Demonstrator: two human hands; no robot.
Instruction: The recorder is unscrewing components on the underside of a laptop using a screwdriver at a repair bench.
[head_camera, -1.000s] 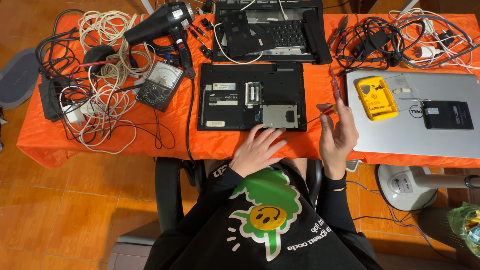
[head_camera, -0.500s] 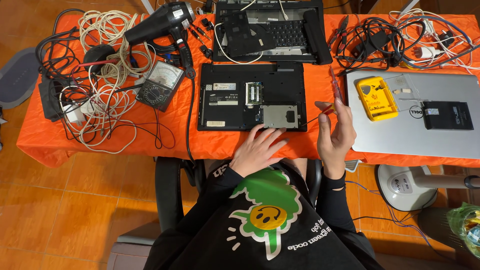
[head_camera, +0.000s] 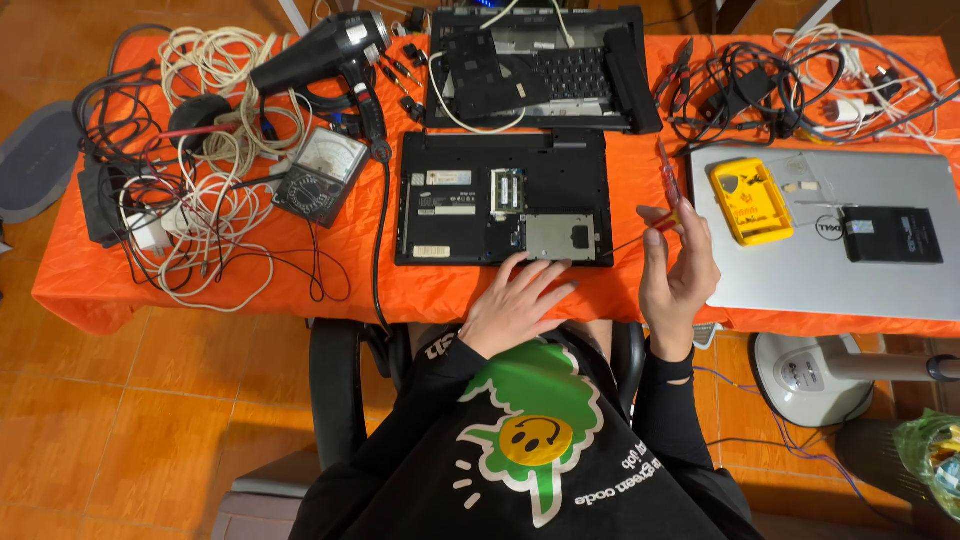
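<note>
While our left hand (head_camera: 517, 300) lay spread at six o'clock of one upturned black laptop (head_camera: 503, 198), our right hand (head_camera: 678, 272) pinched one red screwdriver (head_camera: 668, 186)

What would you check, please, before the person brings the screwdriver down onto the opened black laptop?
1. Screwdriver gripped: ok, the right hand holds it by the handle, raised above the orange table.
2. Laptop steadied: ok, the left hand lies flat on the front edge of the black laptop.
3. Underside exposed: ok, the bottom faces up, with the memory slot and the silver drive bay open.
4. Tip matches the screws: cannot tell, too small to see.
5. Space beside the laptop: not ok, the hair dryer cable runs along its left edge.
6. Power disconnected: cannot tell.
</note>
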